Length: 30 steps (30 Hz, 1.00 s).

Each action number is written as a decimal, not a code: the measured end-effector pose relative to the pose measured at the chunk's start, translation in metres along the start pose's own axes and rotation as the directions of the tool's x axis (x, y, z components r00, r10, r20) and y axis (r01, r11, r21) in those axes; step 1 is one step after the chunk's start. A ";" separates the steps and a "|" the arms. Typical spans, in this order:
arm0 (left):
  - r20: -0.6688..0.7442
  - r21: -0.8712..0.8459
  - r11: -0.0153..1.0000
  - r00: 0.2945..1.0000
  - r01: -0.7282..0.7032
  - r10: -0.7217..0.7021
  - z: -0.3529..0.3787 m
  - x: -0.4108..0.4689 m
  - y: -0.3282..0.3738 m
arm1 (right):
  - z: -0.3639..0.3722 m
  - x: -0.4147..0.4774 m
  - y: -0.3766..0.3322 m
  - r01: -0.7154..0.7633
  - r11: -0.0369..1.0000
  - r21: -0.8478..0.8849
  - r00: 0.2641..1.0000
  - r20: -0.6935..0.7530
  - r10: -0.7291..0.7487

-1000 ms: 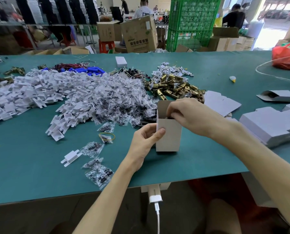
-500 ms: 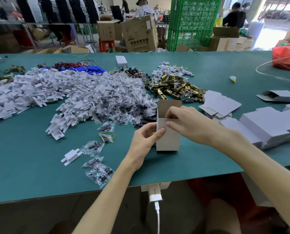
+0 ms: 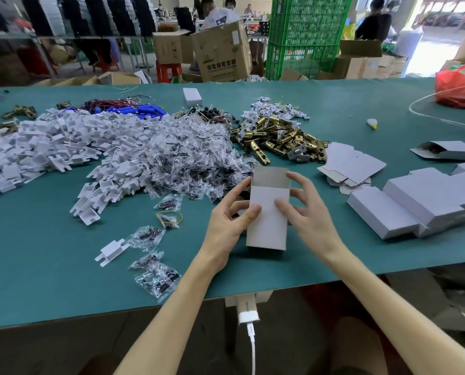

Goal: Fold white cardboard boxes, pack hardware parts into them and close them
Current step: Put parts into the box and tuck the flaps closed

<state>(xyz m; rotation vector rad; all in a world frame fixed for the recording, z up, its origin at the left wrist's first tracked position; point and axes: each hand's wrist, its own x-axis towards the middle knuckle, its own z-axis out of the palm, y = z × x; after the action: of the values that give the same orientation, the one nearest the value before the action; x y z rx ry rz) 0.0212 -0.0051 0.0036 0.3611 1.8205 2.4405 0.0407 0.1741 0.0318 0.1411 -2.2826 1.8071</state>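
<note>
A white open-topped cardboard box [image 3: 267, 220] is gripped by left hand [image 3: 227, 223] and right hand [image 3: 308, 212]; green print on brown carton [image 3: 221, 50] at 12 o'clock is unreadable.

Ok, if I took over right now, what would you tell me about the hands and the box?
Left hand and right hand both grip the white box, upright on the green table, top open.
Done: box folded up; whether anything is inside, I cannot tell.
To do: pack parts from the brass latches, screw bags and white plastic pieces, then close the top.
Flat blanks lie to the right for the next ones.
</note>
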 end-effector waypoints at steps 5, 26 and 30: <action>-0.024 0.040 0.999 1.000 0.000 0.001 0.000 0.000 0.000 | 0.012 0.001 0.012 -0.034 0.979 0.203 0.994 -0.097 0.055; -0.141 0.153 0.987 0.990 0.049 -0.027 -0.002 0.003 -0.008 | 0.017 -0.002 0.029 -0.095 0.955 0.282 0.988 -0.094 0.126; -0.148 0.166 0.985 0.989 0.044 -0.020 -0.001 0.003 -0.008 | 0.017 -0.001 0.030 -0.095 0.963 0.253 0.989 -0.082 0.119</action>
<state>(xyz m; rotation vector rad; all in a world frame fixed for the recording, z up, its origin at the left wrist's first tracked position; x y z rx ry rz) 0.0172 -0.0029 -0.0038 0.1648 2.0822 2.3550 0.0337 0.1649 -0.0005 -0.0298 -2.0269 2.1025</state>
